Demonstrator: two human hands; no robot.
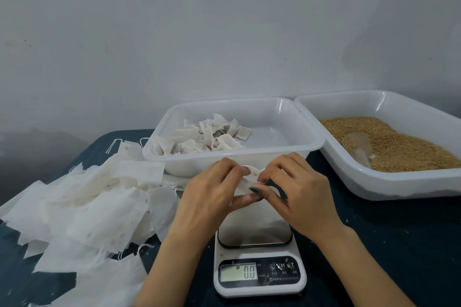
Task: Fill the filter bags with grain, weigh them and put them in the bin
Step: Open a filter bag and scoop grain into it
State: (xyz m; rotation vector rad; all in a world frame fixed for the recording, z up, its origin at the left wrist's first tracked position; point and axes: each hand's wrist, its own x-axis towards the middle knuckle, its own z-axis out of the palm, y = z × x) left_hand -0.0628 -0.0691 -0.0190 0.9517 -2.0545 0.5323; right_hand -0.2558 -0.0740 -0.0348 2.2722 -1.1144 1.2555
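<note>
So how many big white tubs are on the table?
2. The middle tub sits behind the scale, holding filled bags; the right tub beside it holds grain and a scoop. None seems hidden.

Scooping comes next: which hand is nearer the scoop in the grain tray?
Right. The scoop lies in the grain beyond and right of the right hand; the left hand holds the same bag farther left.
</note>
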